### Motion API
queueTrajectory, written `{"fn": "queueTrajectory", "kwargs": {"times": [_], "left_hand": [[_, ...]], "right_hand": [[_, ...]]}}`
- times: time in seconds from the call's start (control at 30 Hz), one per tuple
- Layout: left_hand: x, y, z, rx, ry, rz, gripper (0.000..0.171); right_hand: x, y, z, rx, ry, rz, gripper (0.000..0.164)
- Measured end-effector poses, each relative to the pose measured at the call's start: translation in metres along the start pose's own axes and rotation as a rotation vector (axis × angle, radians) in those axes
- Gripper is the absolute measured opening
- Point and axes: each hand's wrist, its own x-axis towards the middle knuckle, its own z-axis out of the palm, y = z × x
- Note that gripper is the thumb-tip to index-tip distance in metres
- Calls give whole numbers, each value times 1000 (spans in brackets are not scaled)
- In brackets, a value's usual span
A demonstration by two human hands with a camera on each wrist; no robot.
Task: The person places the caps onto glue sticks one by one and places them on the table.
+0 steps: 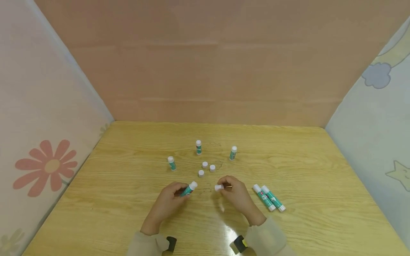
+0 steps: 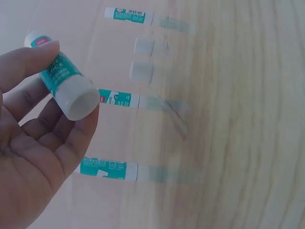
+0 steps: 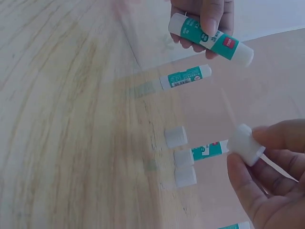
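Observation:
My left hand (image 1: 170, 199) grips a green-and-white glue stick (image 2: 62, 76), tilted above the table, thumb on one side and fingers behind. In the right wrist view the whole length of this glue stick (image 3: 209, 40) shows, white at both ends. Between thumb and fingertips, my right hand (image 1: 236, 195) pinches a small white cap (image 3: 245, 145), held apart from the glue stick. Three loose white caps (image 1: 205, 165) sit on the table just beyond the hands. Around them stand three upright glue sticks (image 1: 172, 164), one at the left, one farther back (image 1: 199, 148) and one at the right (image 1: 233, 153).
Two longer glue sticks (image 1: 264, 197) lie side by side to the right of my right hand. The wooden table (image 1: 320, 170) ends at a tan back panel (image 1: 217, 78). Patterned side walls (image 1: 51, 106) flank it left and right.

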Motion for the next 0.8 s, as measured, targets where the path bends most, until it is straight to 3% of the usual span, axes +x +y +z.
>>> {"fn": "queueTrajectory", "kwargs": {"times": [0.4,0.8], "left_hand": [[2,5,4,19,-35,38,25],[-2,9,9,-32,-34,24,26]], "right_hand": [[-5,-9,1,118,-26,44,15],[-9,-14,2,110,-46,10,16]]}}
